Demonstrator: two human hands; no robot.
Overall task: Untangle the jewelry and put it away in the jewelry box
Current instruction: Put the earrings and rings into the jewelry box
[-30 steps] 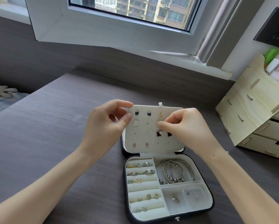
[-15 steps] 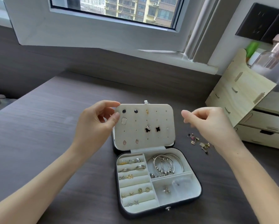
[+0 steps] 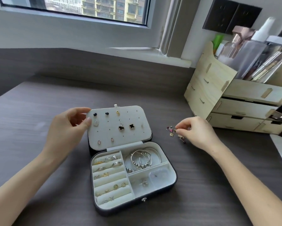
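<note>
While still pinching the top left corner of the earring card [image 3: 133,115] with the left hand [image 3: 68,126], to keep it standing up over the open jewelry box [image 3: 174,180], has taken the right hand [image 3: 197,132] off the card. Was up at the middle holes of the card a moment back, as if pushing an earring in. Now sits low on the table [image 3: 39,111], to the right of the box, right at the tangled pile [image 3: 171,131] of small loose pieces. Pinches one little gold bit of that pile with thumb and first fingers [image 3: 180,131]; cannot tell whether lifted yet. Looks like done with one earring and on to picking the next. Still plenty to pull apart, all of it outside the box. Calls for a slow, soft tug, to keep from dragging the rest along.
</note>
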